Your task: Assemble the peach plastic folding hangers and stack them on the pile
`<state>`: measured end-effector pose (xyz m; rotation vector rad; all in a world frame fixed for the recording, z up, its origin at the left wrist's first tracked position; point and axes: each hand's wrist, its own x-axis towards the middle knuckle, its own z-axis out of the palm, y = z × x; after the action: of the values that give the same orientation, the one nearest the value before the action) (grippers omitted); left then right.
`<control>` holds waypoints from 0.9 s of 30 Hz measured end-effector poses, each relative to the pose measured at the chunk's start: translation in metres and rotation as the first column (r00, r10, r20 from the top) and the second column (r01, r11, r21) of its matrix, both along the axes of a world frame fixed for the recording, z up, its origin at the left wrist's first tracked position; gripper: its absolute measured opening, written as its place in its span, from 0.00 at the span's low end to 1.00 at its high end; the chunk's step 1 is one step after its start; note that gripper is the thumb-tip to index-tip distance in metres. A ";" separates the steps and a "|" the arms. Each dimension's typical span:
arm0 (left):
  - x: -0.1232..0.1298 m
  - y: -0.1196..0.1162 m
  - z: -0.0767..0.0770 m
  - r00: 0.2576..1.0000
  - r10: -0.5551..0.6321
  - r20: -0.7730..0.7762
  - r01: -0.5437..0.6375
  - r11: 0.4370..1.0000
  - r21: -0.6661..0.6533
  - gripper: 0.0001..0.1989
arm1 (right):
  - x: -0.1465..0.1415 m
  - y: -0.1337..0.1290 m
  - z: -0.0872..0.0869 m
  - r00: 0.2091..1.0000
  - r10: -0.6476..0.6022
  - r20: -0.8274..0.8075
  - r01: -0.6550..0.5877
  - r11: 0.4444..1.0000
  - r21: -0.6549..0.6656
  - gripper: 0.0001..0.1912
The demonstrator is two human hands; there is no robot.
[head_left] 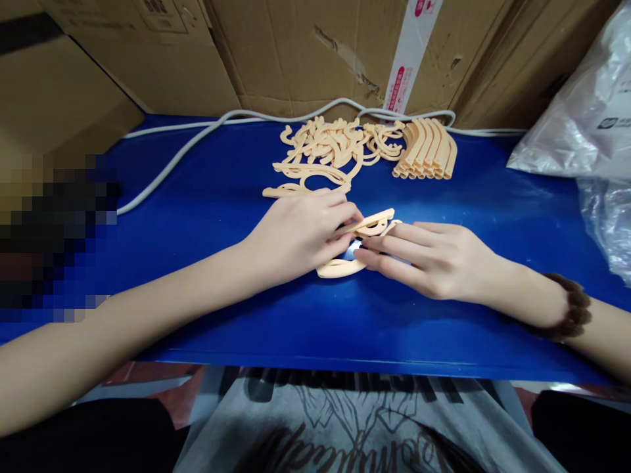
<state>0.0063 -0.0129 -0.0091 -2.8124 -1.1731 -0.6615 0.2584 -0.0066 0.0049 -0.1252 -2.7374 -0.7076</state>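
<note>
My left hand [308, 230] is closed, its thumb and fingers pinching a beige plastic hanger arm [379, 219] that tilts up to the right. My right hand [434, 258] comes in from the other side with its fingers bent around the same cluster of beige hanger pieces; the fingertips hide part of it. Below the fingers, a curved beige hanger piece [340, 268] shows low over the table. Whether these pieces are joined cannot be made out. Just behind my left hand lie long loose hanger arms [310, 172].
On the blue table [221, 322], a heap of beige hanger hooks and parts [330, 141] lies at the back. Beside it stand several nested hanger arms [426, 150]. A white cable [182, 161] runs along cardboard boxes [296, 59]. A clear plastic bag [576, 112] sits at right.
</note>
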 end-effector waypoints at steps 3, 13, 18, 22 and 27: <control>0.000 0.000 0.000 0.995 -0.002 -0.098 0.015 0.991 0.133 0.09 | 0.000 0.000 0.001 1.000 0.019 -0.012 -0.019 1.000 -0.005 0.15; -0.002 0.003 0.001 0.994 -0.008 -0.107 0.024 0.988 0.151 0.11 | 0.001 0.000 0.001 0.999 0.036 -0.007 -0.036 0.999 -0.016 0.10; -0.002 0.005 -0.001 0.997 -0.030 -0.070 0.039 0.990 0.135 0.11 | -0.001 -0.001 0.001 0.999 0.050 0.000 -0.050 0.999 -0.013 0.12; -0.002 0.006 -0.002 0.994 -0.064 -0.087 0.074 0.990 0.123 0.14 | -0.002 0.003 0.000 1.000 -0.014 -0.019 0.015 1.000 0.016 0.11; -0.003 0.009 -0.004 0.991 -0.122 -0.055 0.125 0.990 0.061 0.15 | -0.001 0.007 -0.003 0.995 -0.080 -0.056 0.081 0.997 0.003 0.08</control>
<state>0.0033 -0.0038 -0.0136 -2.8476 -0.9583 -0.6174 0.2571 0.0009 0.0018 -0.2514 -2.6901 -0.7221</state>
